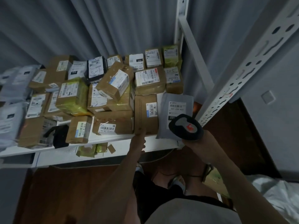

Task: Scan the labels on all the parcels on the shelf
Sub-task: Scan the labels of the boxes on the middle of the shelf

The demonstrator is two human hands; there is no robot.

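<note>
Grey mailer point(175, 113) label "231-239", beneath right-hand scanner point(186, 127).

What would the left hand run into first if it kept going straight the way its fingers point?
Most likely the tall brown carton at the shelf's front edge. The left hand points up and away, its fingertips at that carton's lower front corner; whether they touch cannot be told.

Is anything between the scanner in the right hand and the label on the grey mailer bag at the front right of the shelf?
Nothing visible blocks it. The scanner, held in the right hand, hovers over the lower part of the grey mailer bag, whose label faces up, uncovered. The left hand touches the neighbouring brown box, clear of the label.
</note>
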